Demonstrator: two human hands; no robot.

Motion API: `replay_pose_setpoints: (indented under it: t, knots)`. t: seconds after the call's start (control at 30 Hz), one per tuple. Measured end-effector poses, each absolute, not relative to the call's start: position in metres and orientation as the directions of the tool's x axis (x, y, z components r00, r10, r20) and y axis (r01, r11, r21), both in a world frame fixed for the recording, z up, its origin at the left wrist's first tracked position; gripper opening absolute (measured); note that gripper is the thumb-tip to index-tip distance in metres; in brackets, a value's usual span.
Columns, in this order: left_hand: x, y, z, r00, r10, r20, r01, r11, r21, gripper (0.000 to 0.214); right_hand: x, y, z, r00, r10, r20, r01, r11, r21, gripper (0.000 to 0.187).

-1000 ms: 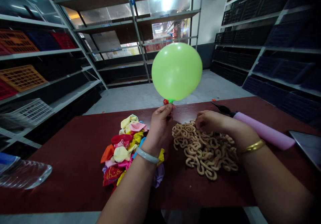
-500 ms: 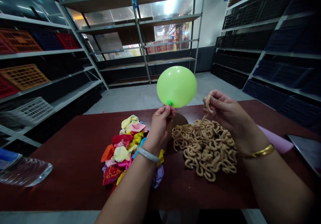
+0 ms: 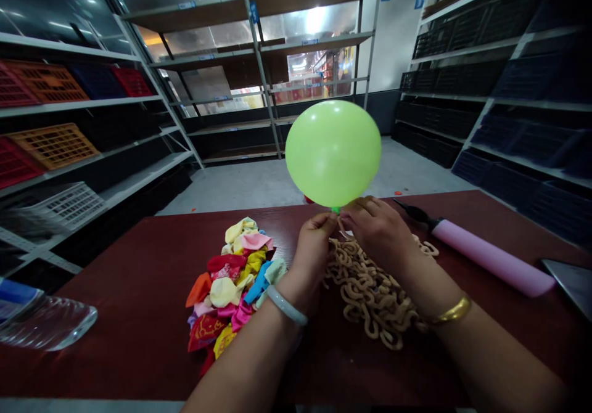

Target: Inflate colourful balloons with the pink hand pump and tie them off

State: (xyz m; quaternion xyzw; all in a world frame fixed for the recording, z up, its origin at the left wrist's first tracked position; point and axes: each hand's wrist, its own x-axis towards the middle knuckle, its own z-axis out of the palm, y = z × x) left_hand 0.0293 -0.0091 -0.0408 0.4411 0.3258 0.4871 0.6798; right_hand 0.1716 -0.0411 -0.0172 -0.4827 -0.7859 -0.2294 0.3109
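An inflated green balloon (image 3: 333, 153) stands upright above the table, its neck pinched between the thumb and fingers of my left hand (image 3: 316, 240). Right beside that neck, my right hand (image 3: 382, 231) has its fingers closed on a tan cord, a short bit of which shows under the knot. Below both hands lies a tangled heap of tan cord (image 3: 370, 296), partly covered by my right hand and forearm. Left of my left forearm is a pile of uninflated balloons (image 3: 238, 277) in many colours.
A pink balloon pump (image 3: 490, 256) with a black nozzle lies on the dark red table (image 3: 134, 290) at right, beside a dark flat device (image 3: 571, 283). A clear water bottle (image 3: 46, 317) lies at left. Shelves with crates (image 3: 55, 145) stand around.
My right hand has moved left with the cord from above the heap to the balloon's neck. The balloon has come nearer and slightly right, and the pump is now uncovered.
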Motion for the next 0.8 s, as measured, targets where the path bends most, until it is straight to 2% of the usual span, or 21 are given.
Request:
replay_pose_setpoints:
  t: [0.2,0.3,0.37,0.47,0.57,0.7,0.8]
  knots:
    - [0.038,-0.017,-0.042,0.29,0.952,-0.101,-0.52,0.245,0.819,0.027,0.161,-0.042,-0.023,-0.355,0.645,0.676,0.917,0.382,0.117,0.014]
    - [0.038,-0.017,-0.043,0.273,0.956,-0.107,-0.532,0.242,0.811,0.028,0.155,-0.04,-0.029,-0.346,0.645,0.681,0.914,0.396,0.089,0.014]
    - [0.037,-0.015,-0.044,0.24,0.97,-0.045,-0.541,0.172,0.823,0.029,0.153,-0.038,-0.033,-0.313,0.638,0.704,0.912,0.41,0.034,0.017]
    - [0.034,-0.008,-0.047,0.194,0.979,0.062,-0.501,0.045,0.864,0.031,0.155,-0.034,-0.035,-0.204,0.665,0.718,0.884,0.44,-0.156,0.021]
    - [0.03,-0.001,-0.048,0.2,0.978,0.056,-0.463,0.044,0.885,0.036,0.165,-0.03,-0.028,-0.064,0.764,0.642,0.774,0.444,-0.451,0.015]
    - [0.027,0.006,-0.047,0.191,0.981,0.042,-0.496,0.059,0.867,0.04,0.177,-0.024,-0.001,0.072,0.924,0.375,0.444,0.307,-0.842,0.023]
    - [0.026,0.007,-0.045,0.215,0.976,0.042,-0.539,0.083,0.838,0.038,0.17,-0.017,0.026,0.045,0.97,0.24,0.214,0.225,-0.95,0.03]
